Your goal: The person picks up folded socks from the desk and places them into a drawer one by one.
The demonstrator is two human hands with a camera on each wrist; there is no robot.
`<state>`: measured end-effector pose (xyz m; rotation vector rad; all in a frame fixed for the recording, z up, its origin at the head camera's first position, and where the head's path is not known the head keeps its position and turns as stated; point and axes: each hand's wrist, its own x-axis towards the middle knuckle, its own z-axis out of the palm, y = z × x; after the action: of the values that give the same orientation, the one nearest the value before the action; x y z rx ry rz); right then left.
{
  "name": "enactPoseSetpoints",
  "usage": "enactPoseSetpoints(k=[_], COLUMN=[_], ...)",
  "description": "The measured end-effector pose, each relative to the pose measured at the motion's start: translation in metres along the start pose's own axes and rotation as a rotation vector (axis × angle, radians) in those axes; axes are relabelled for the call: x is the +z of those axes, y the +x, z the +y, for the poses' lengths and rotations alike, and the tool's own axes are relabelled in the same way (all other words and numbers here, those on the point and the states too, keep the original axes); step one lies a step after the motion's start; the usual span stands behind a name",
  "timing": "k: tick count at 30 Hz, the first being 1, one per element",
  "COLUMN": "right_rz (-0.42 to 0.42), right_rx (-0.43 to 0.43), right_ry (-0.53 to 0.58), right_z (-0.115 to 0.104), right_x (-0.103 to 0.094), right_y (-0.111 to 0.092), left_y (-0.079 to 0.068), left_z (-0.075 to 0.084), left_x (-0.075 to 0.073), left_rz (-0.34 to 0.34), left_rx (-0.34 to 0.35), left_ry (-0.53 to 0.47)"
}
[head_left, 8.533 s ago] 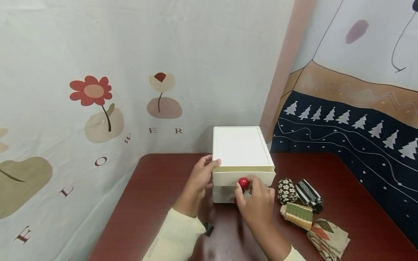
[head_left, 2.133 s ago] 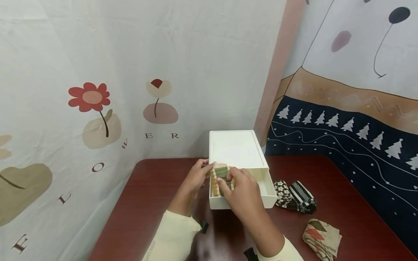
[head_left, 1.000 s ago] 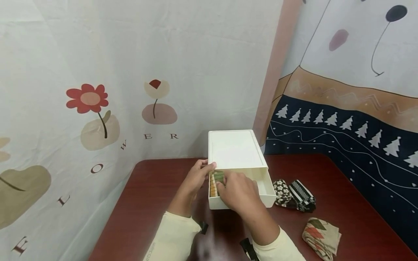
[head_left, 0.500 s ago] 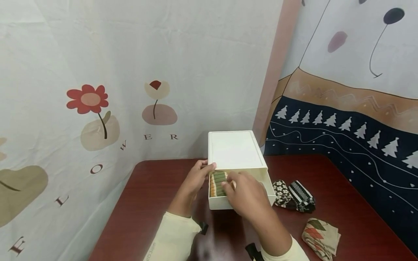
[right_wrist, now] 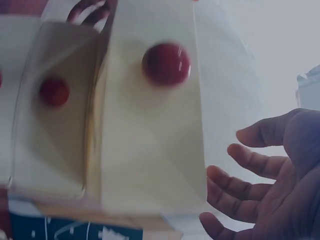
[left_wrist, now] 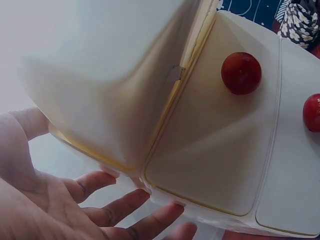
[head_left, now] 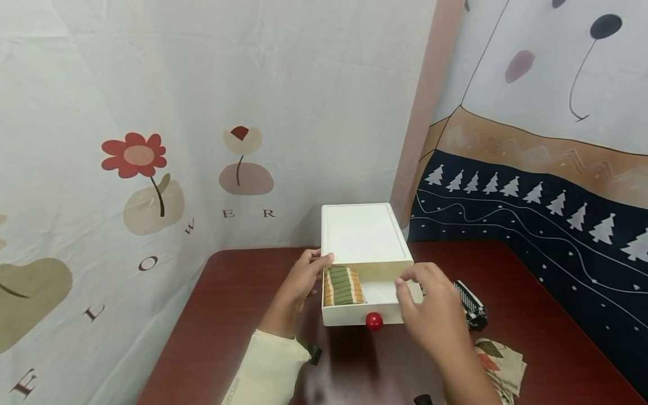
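Observation:
A white drawer cabinet (head_left: 361,232) stands on the table with its top drawer (head_left: 349,315) pulled out. A rolled sock (head_left: 343,286) in green, cream and orange stripes lies in the drawer's left part. My left hand (head_left: 300,283) rests against the cabinet's left side, thumb at the top front corner; its fingers (left_wrist: 157,214) lie along the wall in the left wrist view. Over the drawer's right front corner is my right hand (head_left: 430,306), fingers loosely bent and holding nothing. A red knob (head_left: 374,322) sticks out of the drawer front.
Right of the cabinet lie a black-and-white striped sock (head_left: 471,306) and a folded beige argyle sock (head_left: 508,363), partly behind my right arm. A black floral sock (left_wrist: 299,22) shows in the left wrist view. Lower drawers carry red knobs (left_wrist: 241,73). Printed cloth (head_left: 324,112) hangs behind.
Since the first frame the top drawer came out and the green striped sock went from the table into it. My right hand has just let go and moved right; my left hand stays put.

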<state>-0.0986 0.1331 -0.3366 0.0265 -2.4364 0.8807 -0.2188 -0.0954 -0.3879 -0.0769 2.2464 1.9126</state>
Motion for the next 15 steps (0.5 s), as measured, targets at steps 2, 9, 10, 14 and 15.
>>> enactPoseSetpoints(k=[2, 9, 10, 14, 15], right_rz=[0.056, 0.079, 0.076, 0.046, 0.028], right_rx=[0.011, 0.134, 0.146, 0.177, 0.189], right_ry=[-0.002, -0.055, -0.06, -0.09, -0.1], right_z=[0.01, 0.047, 0.052, 0.075, 0.081], right_x=[-0.005, -0.022, -0.025, -0.034, -0.036], right_y=[-0.002, -0.01, -0.011, -0.016, -0.018], left_y=[0.0, -0.001, -0.001, -0.001, -0.001], left_z=[0.0, 0.0, -0.001, -0.001, -0.001], left_x=[0.0, 0.001, 0.002, 0.003, 0.002], left_rz=[-0.001, -0.011, -0.013, -0.017, -0.016], left_rx=[-0.005, 0.0, 0.0, -0.003, -0.003], left_ry=[-0.005, -0.025, -0.027, -0.031, -0.031])
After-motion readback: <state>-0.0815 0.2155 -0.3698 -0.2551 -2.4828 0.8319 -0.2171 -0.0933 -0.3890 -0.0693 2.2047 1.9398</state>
